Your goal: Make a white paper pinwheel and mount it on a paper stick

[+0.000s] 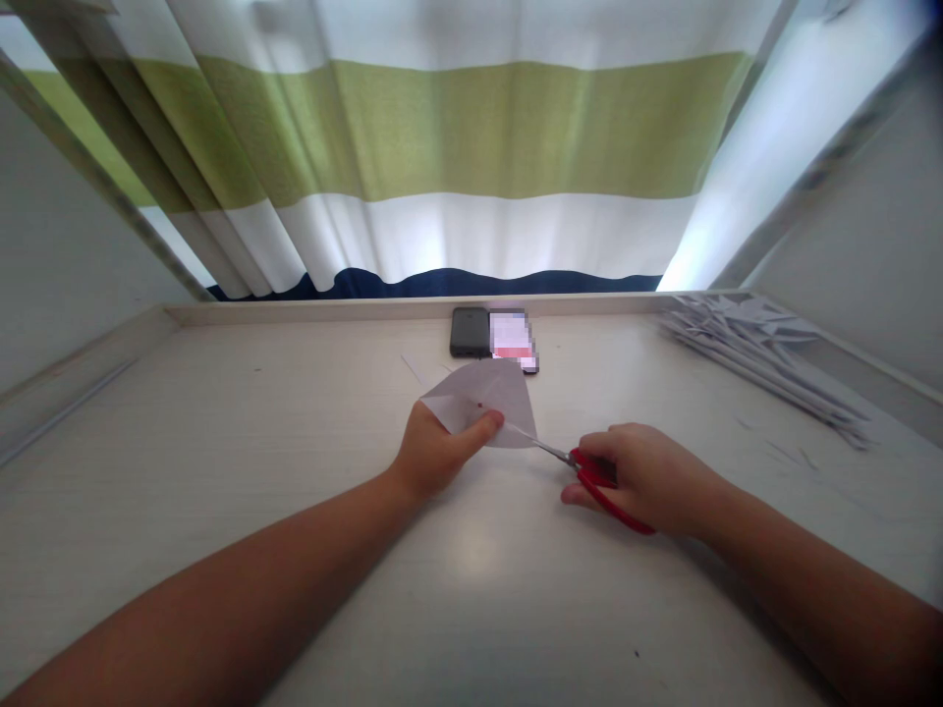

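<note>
My left hand (pixel 442 442) grips a sheet of white paper (pixel 497 388) with a rounded outer edge, its thumb lying on top. A small red mark shows on the paper near the thumb. In my right hand (pixel 652 476) is a pair of scissors (pixel 611 501) with red handles, fingers and thumb at the loops. The metal blades point left and meet the paper's lower right edge. Whether the blades are apart or closed I cannot tell. The fingers of my left hand behind the paper are hidden.
Behind the paper, a dark box-like device (pixel 470 332) lies beside a phone (pixel 512 339) with a lit, blurred screen. A pile of white paper strips (pixel 766 363) is at the back right of the white table (pixel 413 609). Beyond the table's raised rim hangs a green and white curtain (pixel 471 128).
</note>
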A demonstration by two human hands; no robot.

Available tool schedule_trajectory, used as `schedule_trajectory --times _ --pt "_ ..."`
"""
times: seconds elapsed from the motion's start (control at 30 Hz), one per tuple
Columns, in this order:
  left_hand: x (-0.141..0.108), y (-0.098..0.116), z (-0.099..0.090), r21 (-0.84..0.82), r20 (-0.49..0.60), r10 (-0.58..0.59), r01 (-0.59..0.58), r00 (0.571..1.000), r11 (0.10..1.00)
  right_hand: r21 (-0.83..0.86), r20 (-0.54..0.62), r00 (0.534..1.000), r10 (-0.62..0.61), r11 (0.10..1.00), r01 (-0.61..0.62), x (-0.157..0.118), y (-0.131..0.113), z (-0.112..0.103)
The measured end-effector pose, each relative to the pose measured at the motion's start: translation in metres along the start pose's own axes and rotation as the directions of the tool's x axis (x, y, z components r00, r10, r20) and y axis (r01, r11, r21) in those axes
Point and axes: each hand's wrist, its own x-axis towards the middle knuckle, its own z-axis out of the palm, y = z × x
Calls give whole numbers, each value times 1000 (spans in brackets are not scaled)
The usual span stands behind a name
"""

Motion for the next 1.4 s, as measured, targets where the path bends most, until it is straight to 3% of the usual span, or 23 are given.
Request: schedule_trajectory --times 0.33,0.53,0.87,1.4 --pt "0 0 0 12 0 7 -7 1000 1000 61 13 1000 8 998 -8 -1 -1 -1" --pt "1 1 1 -44 -32 -17 15 999 999 9 -8 1000 18 1000 -18 1 2 -1" --pt "1 -3 0 -64 4 -42 42 999 997 -13 -26 1000 15 1000 -16 2 3 1" --pt "3 -4 0 -140 11 -111 111 994 984 44 -85 975 206 978 -203 6 16 -3"
